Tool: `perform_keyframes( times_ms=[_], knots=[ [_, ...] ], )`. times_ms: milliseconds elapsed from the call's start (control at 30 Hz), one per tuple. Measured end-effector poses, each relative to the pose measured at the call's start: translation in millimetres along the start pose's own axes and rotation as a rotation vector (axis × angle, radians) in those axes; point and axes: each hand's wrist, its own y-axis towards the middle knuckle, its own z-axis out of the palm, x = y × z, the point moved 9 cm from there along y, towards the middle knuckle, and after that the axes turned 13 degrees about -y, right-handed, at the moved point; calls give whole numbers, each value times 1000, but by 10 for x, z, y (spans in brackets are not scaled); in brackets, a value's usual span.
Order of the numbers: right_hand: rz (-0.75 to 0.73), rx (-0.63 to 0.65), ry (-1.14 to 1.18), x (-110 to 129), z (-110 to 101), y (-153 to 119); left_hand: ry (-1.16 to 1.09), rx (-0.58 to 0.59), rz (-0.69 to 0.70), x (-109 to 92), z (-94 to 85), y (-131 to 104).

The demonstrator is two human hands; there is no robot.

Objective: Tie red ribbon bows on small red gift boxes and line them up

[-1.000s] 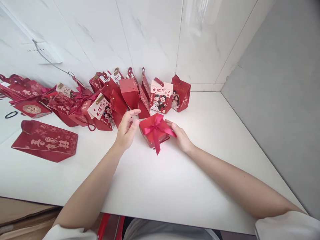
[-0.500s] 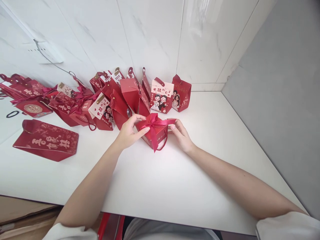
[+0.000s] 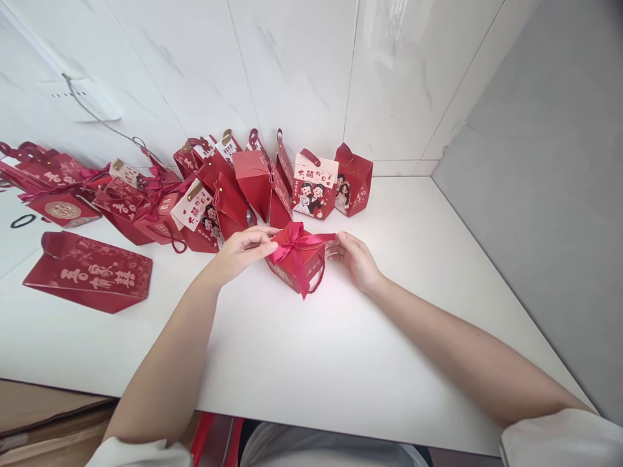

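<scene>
Pinching the ribbon [image 3: 294,244] with the right hand [image 3: 357,261], hiding its tip; curving the left hand [image 3: 241,254] against the box [image 3: 286,271] on the table [image 3: 341,363], masking some fingertips, obscuring its grip beyond telling.

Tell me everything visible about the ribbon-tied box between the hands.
The red box, apparently card, stands closed on the white table, a corner toward the wearer. Pale print marks its sides. A shiny, satin-looking crimson ribbon is bowed on top, one tail hanging down the front, another reaching right. A twisted red cord loops from its right side. The left hand touches its left edge; the right hand meets the right tail's end.
</scene>
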Motion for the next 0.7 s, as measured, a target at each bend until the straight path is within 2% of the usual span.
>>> perform_keyframes(
  times_ms=[200,333,533,700],
  knots=[
    [100,76,128,-61,-65,68,-101,-53,-20,-61,-34,-26],
    [109,153,104,-66,-45,60,-86,-9,2,-50,-5,-19],
    [148,299,75,-56,87,-22,-52,27,32,32,8,5],
    [147,499,101,-27,251,-129,-202,4,14,89,18,41]
  ],
)
